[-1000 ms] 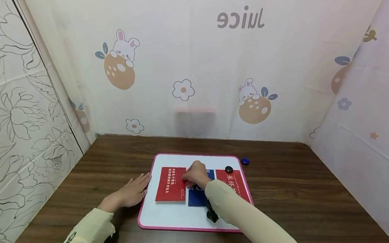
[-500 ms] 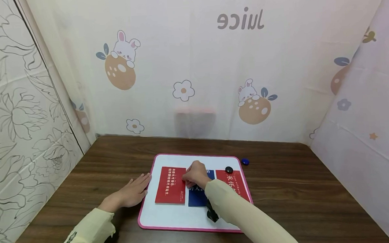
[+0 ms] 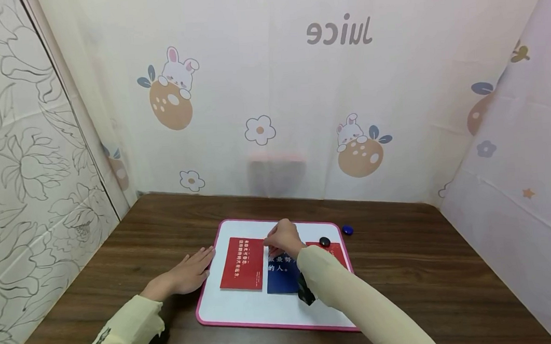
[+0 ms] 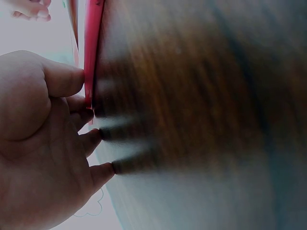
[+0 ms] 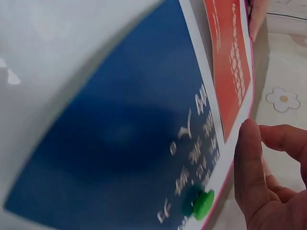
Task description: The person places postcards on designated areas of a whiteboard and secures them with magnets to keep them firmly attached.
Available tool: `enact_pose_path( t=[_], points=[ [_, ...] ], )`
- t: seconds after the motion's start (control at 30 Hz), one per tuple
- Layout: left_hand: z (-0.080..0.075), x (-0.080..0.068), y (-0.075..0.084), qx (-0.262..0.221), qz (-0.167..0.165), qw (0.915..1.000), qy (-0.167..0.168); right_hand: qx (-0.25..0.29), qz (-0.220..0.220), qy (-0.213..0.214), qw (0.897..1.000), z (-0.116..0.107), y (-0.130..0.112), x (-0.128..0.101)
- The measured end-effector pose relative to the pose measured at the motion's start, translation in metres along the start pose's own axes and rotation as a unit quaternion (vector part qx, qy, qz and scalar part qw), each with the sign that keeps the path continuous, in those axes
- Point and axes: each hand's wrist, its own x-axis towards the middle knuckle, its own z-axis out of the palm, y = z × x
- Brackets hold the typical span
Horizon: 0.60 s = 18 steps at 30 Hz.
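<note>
A pink-rimmed whiteboard (image 3: 245, 304) lies on the brown table. On it, side by side, are a red card (image 3: 242, 263), a blue card (image 3: 283, 273) and a second red card (image 3: 332, 250), which my forearm partly covers. My right hand (image 3: 283, 238) hovers with curled fingers over the blue card's far edge. In the right wrist view a green magnet (image 5: 201, 205) sits on the blue card (image 5: 120, 134), and my thumb (image 5: 251, 167) is just beside it, apart. My left hand (image 3: 189, 271) lies flat on the table, fingertips against the whiteboard's rim (image 4: 91, 48).
A black magnet (image 3: 324, 241) sits on the board by the right red card. A blue magnet (image 3: 347, 230) lies on the table just off the board's far right corner. Printed curtains wall in the table at the back and on both sides.
My right hand has moved away from me, from the seam between the left red card and the blue card to the blue card's far edge, uncovering its text. The left hand stayed put.
</note>
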Motion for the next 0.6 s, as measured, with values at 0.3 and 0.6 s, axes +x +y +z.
enact_pose_path(
  t=[0.3, 0.6],
  points=[
    [-0.001, 0.001, 0.001, -0.009, -0.005, 0.9999, -0.005, 0.025, 0.020, 0.022, 0.999, -0.025, 0.001, 0.006],
    [0.002, 0.001, 0.001, -0.001, -0.019, 0.9998, 0.000, 0.030, 0.044, 0.049, 0.997, -0.047, 0.010, 0.014]
  ],
)
